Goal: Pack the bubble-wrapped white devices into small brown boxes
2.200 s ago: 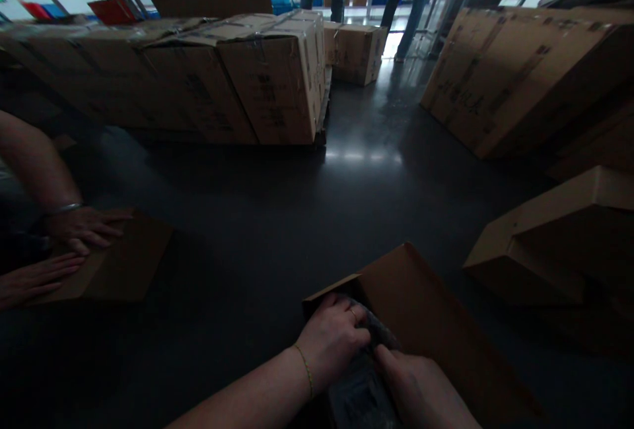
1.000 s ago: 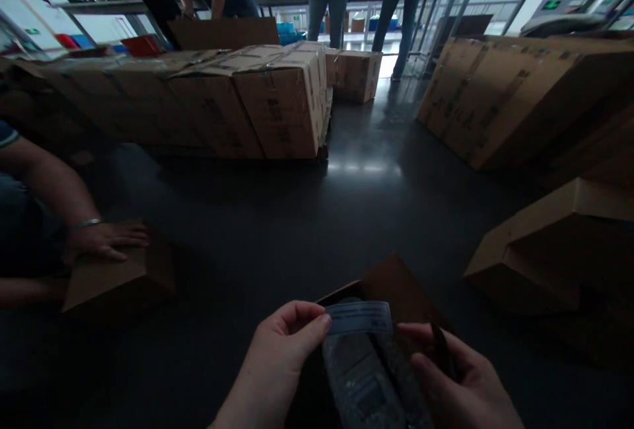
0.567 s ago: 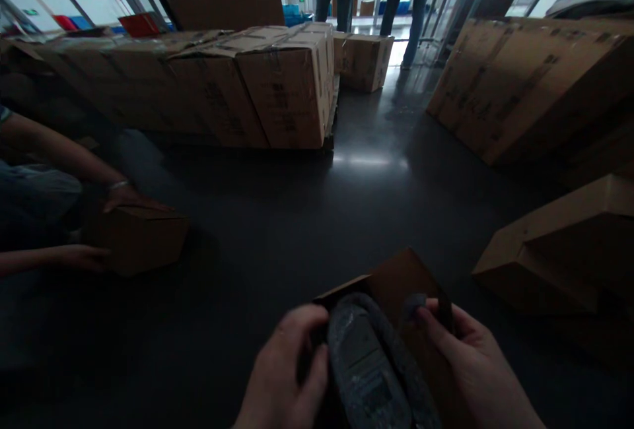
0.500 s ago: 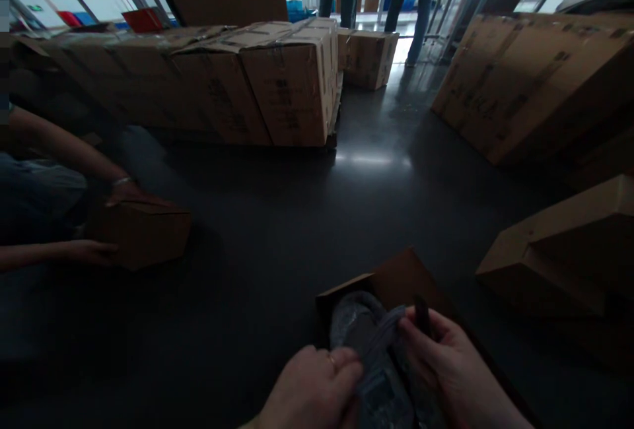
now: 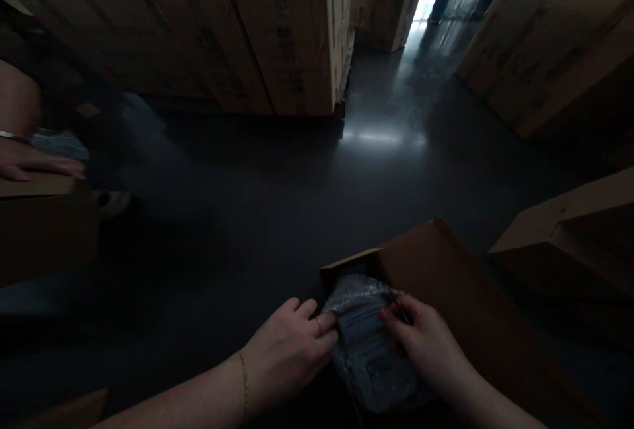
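Note:
A small open cardboard box (image 5: pixel 446 284) lies on the dark floor near me. A bubble-wrapped item in a clear bag (image 5: pixel 369 343) sits in its open end. My left hand (image 5: pixel 292 346) presses against the bag's left side, fingers curled on the wrap. On the bag's right side my right hand (image 5: pixel 426 343) pinches its top edge. Both hands are on the package inside the box mouth. The light is dim and what is in the wrap cannot be made out.
Another person's hand (image 5: pixel 34 166) rests on a brown box (image 5: pixel 44 224) at the left. Large taped cartons (image 5: pixel 238 33) stand ahead, more cartons (image 5: pixel 539 39) lean at the right, and an open box (image 5: pixel 569 244) lies near right. Dark floor (image 5: pixel 277 191) lies between.
The bagged item has gone down from in front of the box into its open end, and both my hands have lowered with it. The view has tilted down. The other person's box has shifted left.

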`<action>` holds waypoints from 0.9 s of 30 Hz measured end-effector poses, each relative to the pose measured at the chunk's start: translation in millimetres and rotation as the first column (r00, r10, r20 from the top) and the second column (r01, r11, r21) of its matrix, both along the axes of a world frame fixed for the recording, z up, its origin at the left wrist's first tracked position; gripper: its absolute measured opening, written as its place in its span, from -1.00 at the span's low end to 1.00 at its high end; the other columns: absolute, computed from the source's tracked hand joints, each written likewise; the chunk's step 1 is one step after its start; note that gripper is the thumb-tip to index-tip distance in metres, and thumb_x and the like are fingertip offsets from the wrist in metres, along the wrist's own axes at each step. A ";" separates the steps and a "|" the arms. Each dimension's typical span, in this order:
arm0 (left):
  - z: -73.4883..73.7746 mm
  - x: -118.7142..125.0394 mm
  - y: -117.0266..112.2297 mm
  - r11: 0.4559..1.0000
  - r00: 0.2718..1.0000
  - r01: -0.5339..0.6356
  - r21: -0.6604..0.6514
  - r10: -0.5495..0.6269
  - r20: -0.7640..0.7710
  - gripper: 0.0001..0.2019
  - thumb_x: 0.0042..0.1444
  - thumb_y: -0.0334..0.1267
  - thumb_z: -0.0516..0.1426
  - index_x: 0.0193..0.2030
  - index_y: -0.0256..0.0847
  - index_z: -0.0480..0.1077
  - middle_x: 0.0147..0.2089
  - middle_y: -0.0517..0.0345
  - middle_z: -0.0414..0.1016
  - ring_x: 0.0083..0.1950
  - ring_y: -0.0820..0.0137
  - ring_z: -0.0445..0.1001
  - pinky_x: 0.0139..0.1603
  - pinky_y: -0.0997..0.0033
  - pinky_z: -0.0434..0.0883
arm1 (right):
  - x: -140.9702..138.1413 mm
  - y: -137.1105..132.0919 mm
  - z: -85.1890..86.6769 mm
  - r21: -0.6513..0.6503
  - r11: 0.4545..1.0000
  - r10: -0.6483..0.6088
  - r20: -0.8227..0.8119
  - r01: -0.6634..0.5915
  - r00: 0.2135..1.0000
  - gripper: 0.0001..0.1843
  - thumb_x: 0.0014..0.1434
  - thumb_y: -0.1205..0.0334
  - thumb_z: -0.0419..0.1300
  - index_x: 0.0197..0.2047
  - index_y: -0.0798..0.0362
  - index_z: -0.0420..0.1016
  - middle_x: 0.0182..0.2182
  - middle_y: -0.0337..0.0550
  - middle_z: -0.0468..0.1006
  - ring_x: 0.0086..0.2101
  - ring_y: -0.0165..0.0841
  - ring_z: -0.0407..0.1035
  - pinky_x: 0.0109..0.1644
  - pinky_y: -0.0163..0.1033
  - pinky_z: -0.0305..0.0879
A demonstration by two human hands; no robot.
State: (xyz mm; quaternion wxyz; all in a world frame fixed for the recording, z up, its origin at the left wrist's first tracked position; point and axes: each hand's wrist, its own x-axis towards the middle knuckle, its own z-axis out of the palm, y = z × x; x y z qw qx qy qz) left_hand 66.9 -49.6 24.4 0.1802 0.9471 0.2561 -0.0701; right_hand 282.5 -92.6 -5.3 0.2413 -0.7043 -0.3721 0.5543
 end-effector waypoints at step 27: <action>8.7 12.5 -3.6 0.997 0.996 -0.074 -0.039 0.071 -0.058 -0.84 0.09 -0.31 -0.04 -0.23 -0.18 0.32 0.03 -0.01 0.24 0.11 0.12 0.09 -0.07 0.10 0.22 | -4.6 -7.6 7.5 0.136 0.983 0.087 0.225 -0.120 0.970 -0.76 0.07 0.09 0.01 -0.49 0.06 0.31 -0.62 -0.27 0.34 -0.59 -0.43 0.19 -0.51 -0.34 0.10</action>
